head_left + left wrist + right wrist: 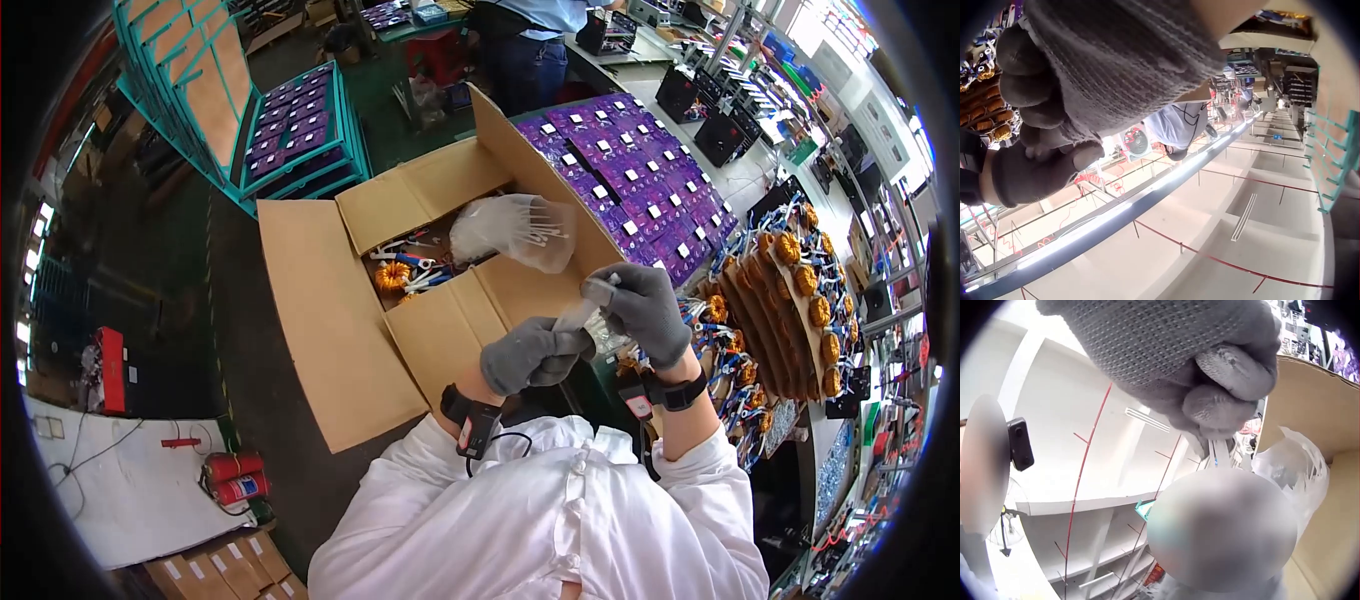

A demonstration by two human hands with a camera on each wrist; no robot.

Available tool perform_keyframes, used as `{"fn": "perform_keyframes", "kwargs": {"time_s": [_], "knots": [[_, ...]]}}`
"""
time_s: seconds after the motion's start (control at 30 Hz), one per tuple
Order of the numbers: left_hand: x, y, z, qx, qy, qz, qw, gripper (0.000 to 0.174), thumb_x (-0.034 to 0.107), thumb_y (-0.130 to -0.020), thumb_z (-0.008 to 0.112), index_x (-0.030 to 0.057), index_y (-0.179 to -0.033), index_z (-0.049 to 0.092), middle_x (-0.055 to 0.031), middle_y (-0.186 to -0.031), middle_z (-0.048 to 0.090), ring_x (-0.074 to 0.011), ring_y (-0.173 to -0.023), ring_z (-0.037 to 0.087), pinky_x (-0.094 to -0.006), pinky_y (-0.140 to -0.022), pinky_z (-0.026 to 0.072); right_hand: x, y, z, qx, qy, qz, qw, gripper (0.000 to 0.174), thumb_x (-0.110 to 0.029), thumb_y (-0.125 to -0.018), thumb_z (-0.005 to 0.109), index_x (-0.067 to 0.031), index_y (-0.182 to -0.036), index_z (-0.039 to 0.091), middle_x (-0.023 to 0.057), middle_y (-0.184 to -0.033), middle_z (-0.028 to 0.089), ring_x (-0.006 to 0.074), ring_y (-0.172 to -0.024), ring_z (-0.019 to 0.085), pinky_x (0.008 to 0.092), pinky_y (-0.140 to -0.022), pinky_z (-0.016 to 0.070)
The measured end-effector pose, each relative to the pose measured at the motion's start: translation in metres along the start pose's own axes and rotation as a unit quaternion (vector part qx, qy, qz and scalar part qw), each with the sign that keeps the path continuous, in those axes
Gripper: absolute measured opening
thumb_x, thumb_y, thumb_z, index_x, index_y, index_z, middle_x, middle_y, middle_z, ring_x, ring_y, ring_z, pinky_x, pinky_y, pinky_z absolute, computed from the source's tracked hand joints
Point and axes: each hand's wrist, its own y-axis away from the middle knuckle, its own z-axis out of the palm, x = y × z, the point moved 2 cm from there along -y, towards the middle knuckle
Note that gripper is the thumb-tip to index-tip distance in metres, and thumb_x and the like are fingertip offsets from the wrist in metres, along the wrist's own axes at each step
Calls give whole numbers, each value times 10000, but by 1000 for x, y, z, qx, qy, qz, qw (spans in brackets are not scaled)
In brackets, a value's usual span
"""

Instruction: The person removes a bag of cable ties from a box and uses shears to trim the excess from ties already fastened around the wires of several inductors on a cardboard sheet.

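Both hands wear grey gloves and meet in front of the chest. My left hand (530, 358) pinches one end of a translucent plastic strip (576, 316), and my right hand (650, 314) grips its other end. In the right wrist view the strip (1219, 453) hangs below the curled fingers and shows a thin blue mark. Past the hands stands an open cardboard box (335, 330), flaps spread. A clear plastic bag (515, 230) of thin white pieces lies across its opening. Inside are an orange wire-wound coil (393, 277) and blue and white leads, partly hidden by flaps.
Purple circuit boards (630, 170) cover a surface behind the box. On the right, cardboard sheets (775, 320) stand among many orange coils with leads. A green rack (345, 165) holds more boards at the far left. Another person (525, 60) stands at the back.
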Motion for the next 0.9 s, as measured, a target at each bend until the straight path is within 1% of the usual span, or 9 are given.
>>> {"fn": "perform_keyframes", "kwargs": {"time_s": [0.13, 0.27, 0.3, 0.43, 0.6, 0.67, 0.73, 0.87, 0.9], "knots": [[-14, 16, -22, 73, 62, 6, 995, 242, 228, -932, 544, -13, -923, 554, 79, -517, 304, -26, -385, 261, -204, -361, 197, -5, -27, -9, 199, 60, -134, 969, 168, -153, -864, 654, -2, -933, 684, -23, -596, 535, 12, -475, 451, 200, -414, 346], [-29, 22, -44, 61, 180, 78, 979, 246, 245, -948, 527, 2, -924, 548, 81, -505, 298, -35, -375, 254, -207, -357, 209, -2, -73, 16, 226, 196, -217, 929, 187, -190, -858, 643, -26, -936, 683, 130, -703, 653, 187, -593, 624, 292, -550, 468], [-28, 23, -44, 57, 199, 96, 974, 246, 249, -955, 513, 8, -927, 546, 82, -498, 291, -37, -370, 251, -208, -354, 212, -6, -80, 27, 152, 243, -149, 946, 234, -181, -837, 644, -44, -1027, 655, 182, -814, 662, 276, -695, 658, 347, -626, 500], [-19, 24, -37, 79, 200, 125, 969, 246, 256, -969, 486, 20, -929, 543, 78, -485, 284, -37, -358, 247, -207, -348, 218, -20, -76, 36, 98, 246, -114, 958, 403, -131, -813, 644, -58, -1198, 551, 159, -926, 664, 270, -762, 668, 379, -674, 514], [-18, 14, -34, 25, 243, 123, 962, 239, 251, -966, 491, 19, -938, 542, 73, -482, 286, -40, -359, 251, -205, -351, 222, -16, -46, 19, 136, 282, -230, 922, 286, -84, -838, 614, -25, -1117, 604, 126, -925, 660, 237, -719, 660, 331, -650, 513], [-20, 5, -30, -7, 264, 100, 959, 237, 250, -962, 498, 18, -941, 541, 71, -485, 293, -42, -359, 256, -204, -352, 225, -14, -35, 17, 132, 269, -198, 933, 246, -72, -859, 588, -17, -1098, 617, 143, -983, 652, 254, -806, 658, 330, -729, 509], [-24, -4, -22, -62, 240, 73, 966, 223, 237, -952, 511, 16, -938, 535, 71, -490, 298, -45, -355, 261, -206, -350, 223, -11, -26, 20, 129, 251, -319, 905, 249, -76, -886, 555, -11, -1120, 609, 179, -1065, 630, 298, -946, 635, 336, -831, 485], [-20, -15, 5, -68, 228, 6, 971, 233, 240, -951, 508, 11, -919, 537, 74, -491, 294, -47, -350, 256, -207, -349, 219, 17, -4, 14, -156, 146, -191, 958, 324, -212, -975, 447, 25, -1164, 561, 205, -1200, 572, 308, -1152, 542, 379, -960, 420], [-19, -15, 12, -55, 200, -24, 978, 243, 250, -953, 501, 15, -905, 541, 67, -493, 297, -51, -353, 256, -209, -349, 216, 22, 5, 7, -144, 145, -185, 961, 324, -212, -975, 447, 25, -1164, 561, 205, -1200, 572, 308, -1152, 542, 379, -960, 420]]}}
